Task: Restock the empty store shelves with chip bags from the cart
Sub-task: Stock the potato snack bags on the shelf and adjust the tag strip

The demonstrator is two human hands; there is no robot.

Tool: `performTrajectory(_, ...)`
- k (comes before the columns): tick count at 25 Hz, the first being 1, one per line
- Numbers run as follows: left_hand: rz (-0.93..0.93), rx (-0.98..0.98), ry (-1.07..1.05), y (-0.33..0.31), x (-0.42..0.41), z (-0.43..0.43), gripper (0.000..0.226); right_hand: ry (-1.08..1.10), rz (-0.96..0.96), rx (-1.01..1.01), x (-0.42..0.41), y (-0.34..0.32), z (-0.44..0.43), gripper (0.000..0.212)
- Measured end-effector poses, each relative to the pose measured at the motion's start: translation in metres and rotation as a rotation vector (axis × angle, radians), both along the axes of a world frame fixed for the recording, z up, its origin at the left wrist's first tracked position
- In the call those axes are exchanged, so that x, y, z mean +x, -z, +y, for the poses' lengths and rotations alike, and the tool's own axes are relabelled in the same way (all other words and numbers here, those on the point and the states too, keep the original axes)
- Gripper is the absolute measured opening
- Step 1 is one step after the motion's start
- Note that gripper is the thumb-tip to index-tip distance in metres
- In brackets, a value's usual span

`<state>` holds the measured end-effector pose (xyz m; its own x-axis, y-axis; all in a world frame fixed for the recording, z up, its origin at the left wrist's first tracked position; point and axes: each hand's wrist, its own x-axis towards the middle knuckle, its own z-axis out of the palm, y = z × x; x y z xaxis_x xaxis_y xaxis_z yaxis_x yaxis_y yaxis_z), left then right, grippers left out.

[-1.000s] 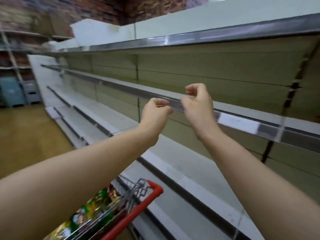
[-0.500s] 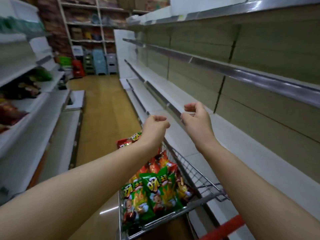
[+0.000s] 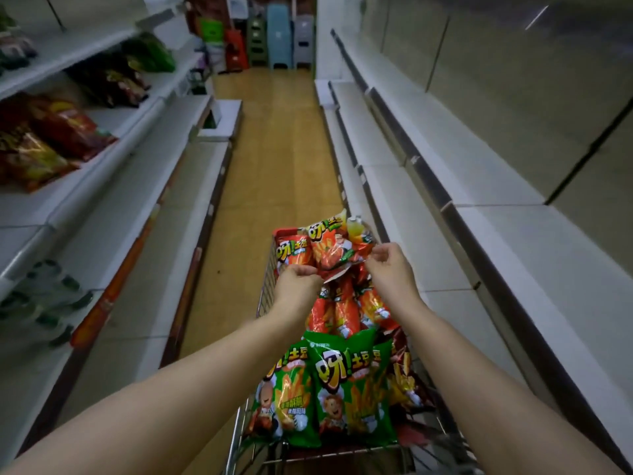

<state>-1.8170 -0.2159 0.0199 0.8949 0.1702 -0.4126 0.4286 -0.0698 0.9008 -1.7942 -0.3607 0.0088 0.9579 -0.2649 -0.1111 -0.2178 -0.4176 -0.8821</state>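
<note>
Two grips, left hand [image 3: 297,287] and right hand [image 3: 388,270], pinch a red chip bag [image 3: 334,250] between white shelves [image 3: 442,156].

Red-orange chip bag [image 3: 330,250], far end of the cart [image 3: 342,451]: printed with yellow lettering and a cartoon figure. 2 green chip bags [image 3: 352,389], near end: lettered alike. Shelves [image 3: 428,200]: finished white, edged grey. Floor [image 3: 274,149]: yellow-brown.

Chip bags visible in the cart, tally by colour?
Green chip bags: 2
Red-orange chip bags: at least 4, since the pile overlaps
Dark maroon chip bag: 1
Total: at least 7
</note>
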Motion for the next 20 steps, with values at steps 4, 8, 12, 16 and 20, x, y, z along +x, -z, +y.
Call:
performTrajectory(4,0.133,-0.077,-0.083,0.046,0.023,-0.007,0.013,-0.030,0.114,-0.053,0.060,0.073,-0.025,0.026)
performTrajectory(8,0.187,-0.112,-0.092,0.083,0.035,-0.011,0.033,-0.166,0.138,-0.107,0.122,0.126,-0.033,0.054)
performTrajectory(12,0.237,-0.110,-0.101,0.107,0.038,-0.008,0.041,-0.221,0.260,-0.281,0.160,0.163,-0.017,0.075)
performTrajectory(16,0.276,-0.101,-0.102,0.116,0.032,0.002,0.035,-0.095,0.294,-0.408,0.168,0.187,-0.008,0.057)
performTrajectory(20,0.259,-0.083,-0.085,0.114,0.027,0.007,0.032,-0.019,0.236,-0.340,0.161,0.198,-0.015,0.022)
